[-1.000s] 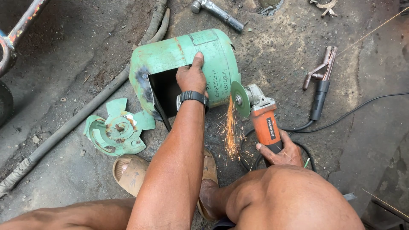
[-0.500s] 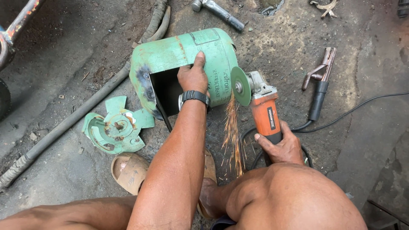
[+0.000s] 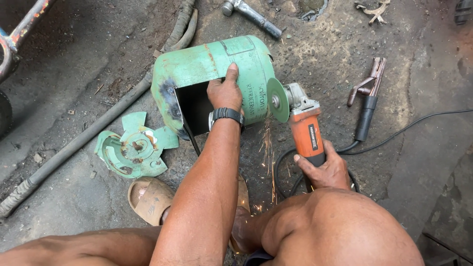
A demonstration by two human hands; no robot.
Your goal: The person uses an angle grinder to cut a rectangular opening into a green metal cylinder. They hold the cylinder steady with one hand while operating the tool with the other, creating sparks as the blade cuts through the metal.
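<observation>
The green metal gas cylinder (image 3: 217, 74) lies on its side on the dirty concrete floor (image 3: 74, 74), with a square hole cut in its wall. The left hand (image 3: 225, 92) rests on top of it, the fingers curled over the upper edge of the hole. The right hand (image 3: 322, 167) is closed around the rear of the orange angle grinder (image 3: 305, 130). The grinder's green disc (image 3: 277, 100) touches the right end of the cylinder, and sparks (image 3: 268, 148) fall below it. A cut green metal piece (image 3: 134, 150) lies left of the cylinder. A welding electrode holder (image 3: 367, 101) lies well to the right, and 1 hammer (image 3: 251, 15) above.
</observation>
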